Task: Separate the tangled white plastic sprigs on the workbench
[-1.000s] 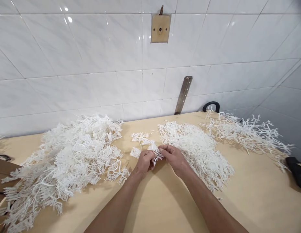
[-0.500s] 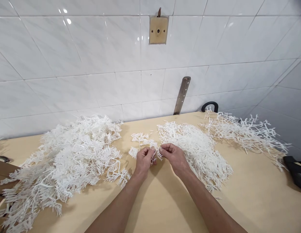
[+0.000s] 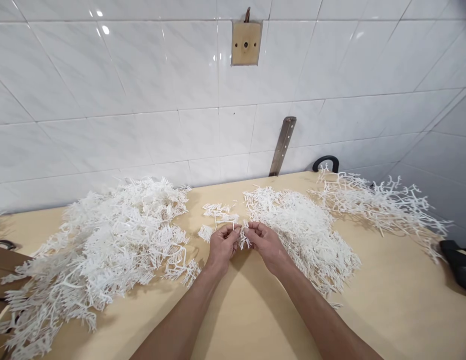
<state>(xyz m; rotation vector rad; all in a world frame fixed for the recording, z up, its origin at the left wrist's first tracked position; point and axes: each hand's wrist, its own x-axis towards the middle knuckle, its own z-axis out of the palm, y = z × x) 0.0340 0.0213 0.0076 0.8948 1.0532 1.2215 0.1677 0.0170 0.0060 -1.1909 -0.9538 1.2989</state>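
i judge it partway: left hand (image 3: 222, 246) and right hand (image 3: 268, 246) pinch a white sprig (image 3: 244, 242); bare stems (image 3: 373, 197) near the surface's (image 3: 398, 290) right edge, frondy heap (image 3: 116, 235) toward its left.

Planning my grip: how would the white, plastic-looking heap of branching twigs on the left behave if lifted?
The white twig heap would probably lift as a tangle, since its strands interlock. It's likely light for its bulk, being thin strands. It may also shed bits, since strands jut out.
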